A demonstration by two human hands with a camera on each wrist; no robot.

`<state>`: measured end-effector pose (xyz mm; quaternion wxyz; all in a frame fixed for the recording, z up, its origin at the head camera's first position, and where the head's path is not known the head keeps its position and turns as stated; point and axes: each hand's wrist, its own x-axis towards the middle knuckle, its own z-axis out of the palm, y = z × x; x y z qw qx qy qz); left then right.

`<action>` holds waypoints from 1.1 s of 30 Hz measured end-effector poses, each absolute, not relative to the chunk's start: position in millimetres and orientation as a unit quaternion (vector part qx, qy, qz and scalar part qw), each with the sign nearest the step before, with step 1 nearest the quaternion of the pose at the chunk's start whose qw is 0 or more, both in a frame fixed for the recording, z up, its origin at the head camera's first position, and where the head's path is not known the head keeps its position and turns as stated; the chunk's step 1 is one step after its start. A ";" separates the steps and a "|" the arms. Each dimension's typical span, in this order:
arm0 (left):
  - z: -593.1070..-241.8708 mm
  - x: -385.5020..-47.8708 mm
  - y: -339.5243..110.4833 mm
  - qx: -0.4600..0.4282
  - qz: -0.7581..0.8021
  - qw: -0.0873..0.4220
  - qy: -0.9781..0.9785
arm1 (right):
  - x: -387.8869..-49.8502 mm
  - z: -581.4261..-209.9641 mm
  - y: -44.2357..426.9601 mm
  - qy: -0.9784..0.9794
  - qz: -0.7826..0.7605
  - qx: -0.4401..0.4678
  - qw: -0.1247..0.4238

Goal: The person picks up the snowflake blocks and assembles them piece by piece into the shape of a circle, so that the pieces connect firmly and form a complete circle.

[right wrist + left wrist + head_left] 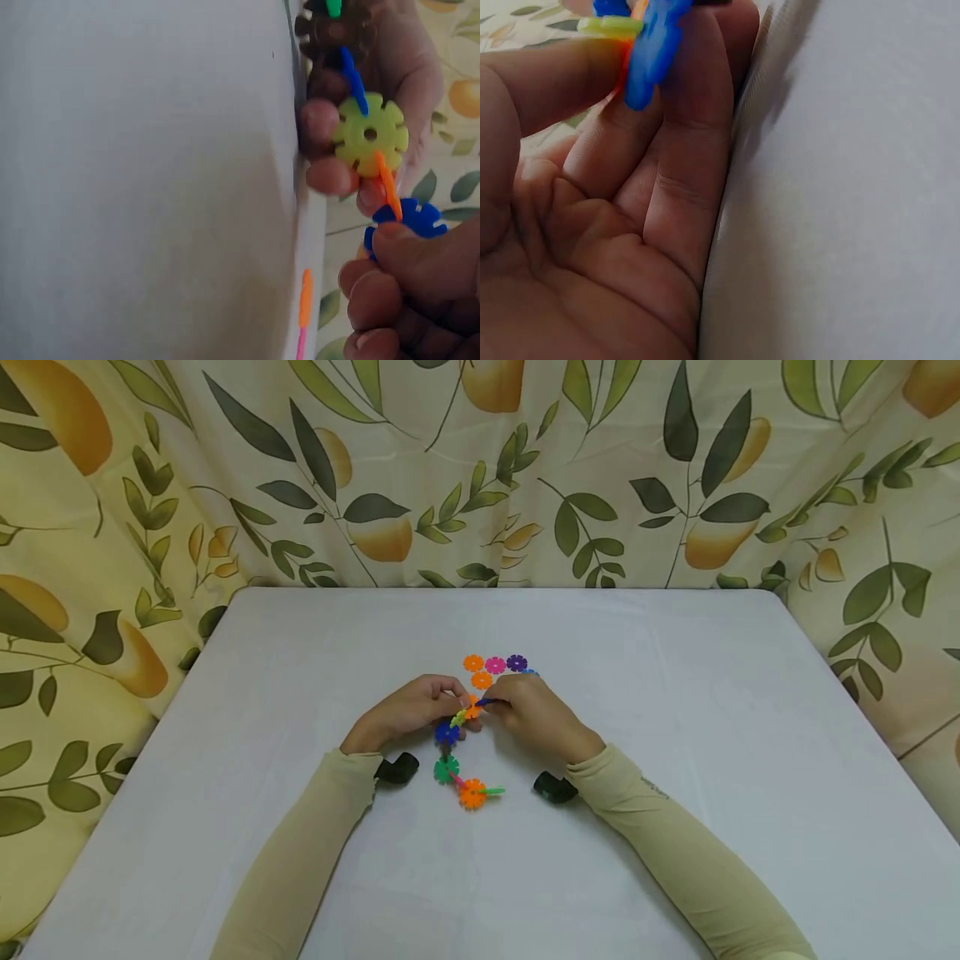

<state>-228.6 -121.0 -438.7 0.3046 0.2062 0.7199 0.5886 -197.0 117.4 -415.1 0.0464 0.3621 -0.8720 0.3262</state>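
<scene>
A chain of interlocked notched discs curves across the table; its near end has an orange disc [472, 794] with a green one on edge, then a green disc [446, 769]. The left hand [411, 710] holds the chain's upper part around a yellow-green disc [370, 135] and an orange disc [387, 186]. Between thumb and fingers, the right hand [542, 717] pinches a dark blue disc [420, 219], which meets the orange disc's edge. In the left wrist view a blue disc [654, 52] stands on edge by the left fingers.
Beyond the hands lie loose discs: two orange [473, 663], a pink [495, 665], a purple [517, 662] and a partly hidden light blue one. Black curved objects rest by the left wrist [399, 769] and right wrist [555, 787]. Patterned cloth hangs behind the white table [675, 693].
</scene>
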 end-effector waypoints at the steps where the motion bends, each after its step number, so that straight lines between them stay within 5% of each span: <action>1: -439.3 -228.7 -121.0 0.207 0.590 0.306 0.718 | -196.2 -414.5 116.5 -0.872 0.323 0.365 0.049; 16: -436.0 -231.2 -129.0 0.210 0.604 0.309 0.704 | -210.5 -417.1 129.7 -0.892 0.366 0.264 0.002; 33: -436.0 -230.3 -132.9 0.213 0.620 0.328 0.680 | -209.8 -416.3 129.3 -0.925 0.211 0.308 -0.072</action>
